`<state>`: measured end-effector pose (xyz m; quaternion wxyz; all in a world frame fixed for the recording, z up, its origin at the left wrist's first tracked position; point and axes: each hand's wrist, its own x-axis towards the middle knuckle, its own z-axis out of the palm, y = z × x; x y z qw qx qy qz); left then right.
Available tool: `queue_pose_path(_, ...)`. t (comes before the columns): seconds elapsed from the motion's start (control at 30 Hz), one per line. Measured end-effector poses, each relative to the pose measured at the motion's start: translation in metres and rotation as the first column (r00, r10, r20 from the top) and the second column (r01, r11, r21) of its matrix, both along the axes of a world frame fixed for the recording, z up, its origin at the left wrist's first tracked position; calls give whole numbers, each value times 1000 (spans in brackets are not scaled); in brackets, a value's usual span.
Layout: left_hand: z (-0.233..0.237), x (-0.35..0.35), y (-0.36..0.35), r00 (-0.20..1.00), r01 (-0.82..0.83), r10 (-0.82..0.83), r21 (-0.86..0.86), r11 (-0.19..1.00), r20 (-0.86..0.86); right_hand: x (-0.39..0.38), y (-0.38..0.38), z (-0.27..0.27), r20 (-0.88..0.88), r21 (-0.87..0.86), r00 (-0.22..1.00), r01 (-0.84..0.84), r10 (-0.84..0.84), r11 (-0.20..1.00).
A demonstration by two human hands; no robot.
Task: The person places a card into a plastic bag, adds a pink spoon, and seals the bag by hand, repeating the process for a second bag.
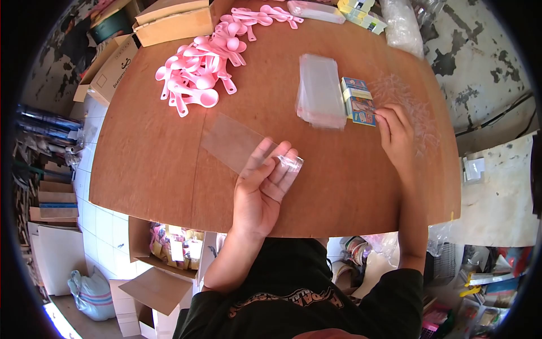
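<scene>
A clear plastic bag (228, 140) lies across my left hand (265, 183), held under the thumb, and stretches up and left over the wooden table. My right hand (397, 135) pinches at the lower right edge of a banded stack of small printed cards (359, 104); whether a card is between the fingertips is too small to tell. Left of the cards is a pile of clear bags (320, 93). Small clear plastic pieces (398, 93) are scattered behind and right of my right hand. Pink measuring spoons (197, 73) are heaped at the back left.
An open cardboard box (172, 25) stands at the table's back left corner. A clear container (316, 11), a yellow box (362, 15) and a plastic roll (402, 28) lie along the back. Below the front edge is a box of packed items (178, 248).
</scene>
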<state>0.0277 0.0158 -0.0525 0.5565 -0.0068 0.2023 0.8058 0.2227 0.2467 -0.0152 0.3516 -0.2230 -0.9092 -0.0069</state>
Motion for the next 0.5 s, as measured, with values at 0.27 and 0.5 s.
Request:
queue_pose_path(0.27, 3, 1, -2, 1000, -16, 15, -16, 1000, -15, 7, -14, 28, -42, -123, 993, 107, -113, 987)
queue_pose_path(0.5, 3, 1, -3, 998, -28, 26, -24, 999, -57, 6, -101, 45, -335, -600, 904, 13, -266, 800)
